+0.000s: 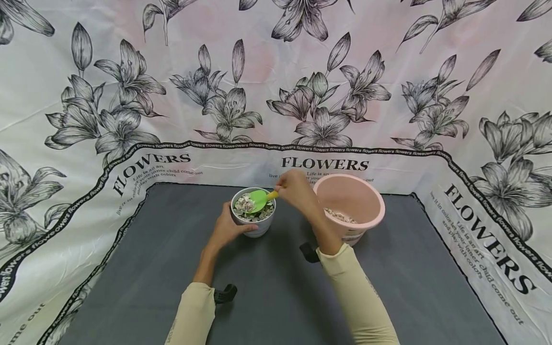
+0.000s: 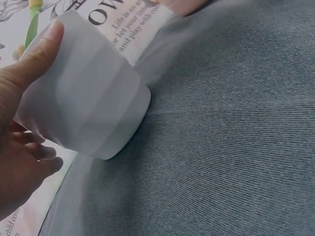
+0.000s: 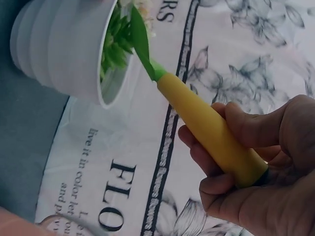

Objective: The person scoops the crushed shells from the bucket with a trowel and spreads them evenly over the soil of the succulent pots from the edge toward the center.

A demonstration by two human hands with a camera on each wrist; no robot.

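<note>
Looking down from the head view, the left hand [image 1: 227, 226] is gripping a white pot [image 1: 254, 225] standing on the grey counter [image 1: 172, 268], while the right hand [image 1: 295, 188] is holding a green scoop [image 1: 258, 200] over the pebbles in it (a pink bucket [image 1: 360, 201] is sitting just beside).

Left wrist: thumb and fingers [image 2: 42, 152] are curling round the pot's ribbed wall [image 2: 93, 105].

Right wrist: fingers [image 3: 224, 194] are wrapping the scoop's yellow handle [image 3: 211, 130], its blade [image 3: 139, 39] reaching into the pot's mouth.

Both arms reach forward in cream sleeves. The left hand [image 1: 227, 227] is curled with thumb and fingers spread wide; just beside it, the right hand [image 1: 294, 188] is raised higher, fingers clenched tight, wrist bent.
</note>
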